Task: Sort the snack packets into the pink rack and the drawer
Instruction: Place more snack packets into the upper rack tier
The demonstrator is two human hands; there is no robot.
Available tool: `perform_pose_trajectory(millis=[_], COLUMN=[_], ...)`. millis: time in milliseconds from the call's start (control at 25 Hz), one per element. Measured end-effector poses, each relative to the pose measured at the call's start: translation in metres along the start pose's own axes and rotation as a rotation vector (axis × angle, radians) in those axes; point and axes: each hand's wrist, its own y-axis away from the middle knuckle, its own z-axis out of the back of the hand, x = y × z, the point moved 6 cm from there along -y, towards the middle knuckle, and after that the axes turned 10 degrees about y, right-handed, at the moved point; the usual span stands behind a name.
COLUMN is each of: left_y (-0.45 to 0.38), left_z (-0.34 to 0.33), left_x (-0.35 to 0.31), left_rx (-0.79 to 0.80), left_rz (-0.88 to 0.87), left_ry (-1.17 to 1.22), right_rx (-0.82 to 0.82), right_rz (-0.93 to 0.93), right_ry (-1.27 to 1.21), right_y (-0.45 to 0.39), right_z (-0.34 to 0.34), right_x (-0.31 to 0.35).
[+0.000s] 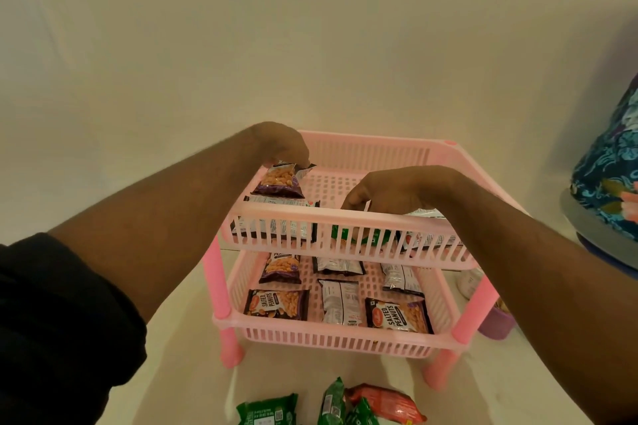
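Head view, frame centre: left hand (283,145) fingers pinch a packet (280,180) over the rack (348,214); right hand (386,191) fingers' state unclear. Next: release.

Dim, warm yellowish indoor light, soft and even, without glare. Faint shadows under the pink plastic rack (348,217). Wide-angle bending at edges; slightly soft focus.

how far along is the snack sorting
Done: the pink rack's lower tier holds six peanut packets. In hand: left hand lowers a peanut packet into the upper tier; right hand reaches in. Left: green packets and an orange one in front.
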Motion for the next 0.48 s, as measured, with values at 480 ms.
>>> perform_pose_trajectory(millis=[480], left_y=[-0.008], left_z=[-0.038], left_x=[0.018], left_rx=[0.197], left_rz=[0.052], left_ry=[0.077], right_rx=[0.02], right_rz=[-0.034], right_ry=[-0.036], right_y=[0.002], right_z=[-0.004], right_x=[0.0])
